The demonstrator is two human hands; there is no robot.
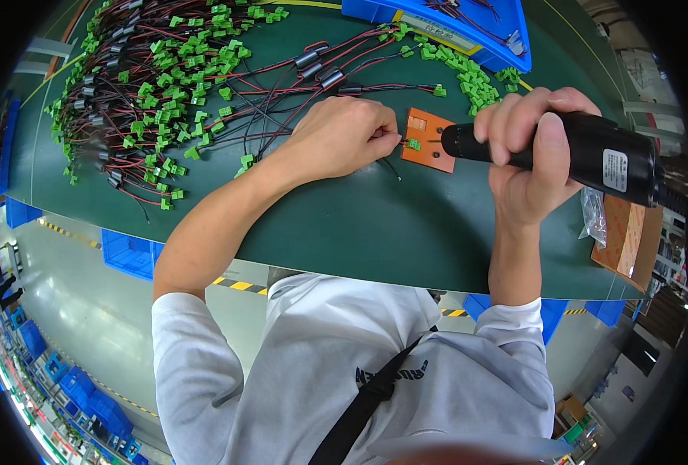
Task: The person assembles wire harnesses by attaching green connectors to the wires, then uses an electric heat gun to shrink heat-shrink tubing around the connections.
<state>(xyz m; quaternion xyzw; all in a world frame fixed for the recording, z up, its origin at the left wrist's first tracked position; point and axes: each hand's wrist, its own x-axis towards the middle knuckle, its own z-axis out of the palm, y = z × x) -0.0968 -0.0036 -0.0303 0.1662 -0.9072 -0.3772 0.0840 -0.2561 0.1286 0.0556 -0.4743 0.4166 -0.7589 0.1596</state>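
My right hand [534,155] is wrapped round a black electric screwdriver [607,151], held sideways with its nose to the left. The thin bit reaches over an orange fixture block [429,159] toward a small green terminal connector [413,144] seated in it; whether bit and screw touch, I cannot tell. My left hand [348,136] is closed in a pinch at the block's left edge, on a thin wire [391,168] whose dark end sticks out below the fingers. Beyond that hand lie red and black cables [331,77] with black cylinders on them.
A large heap of wired cables with green connectors [158,93] covers the left of the green table [359,232]. Loose green connectors [476,81] lie beyond the fixture, near a blue bin [507,54]. At right stand a cardboard box [627,240] and a clear plastic bag [593,213].
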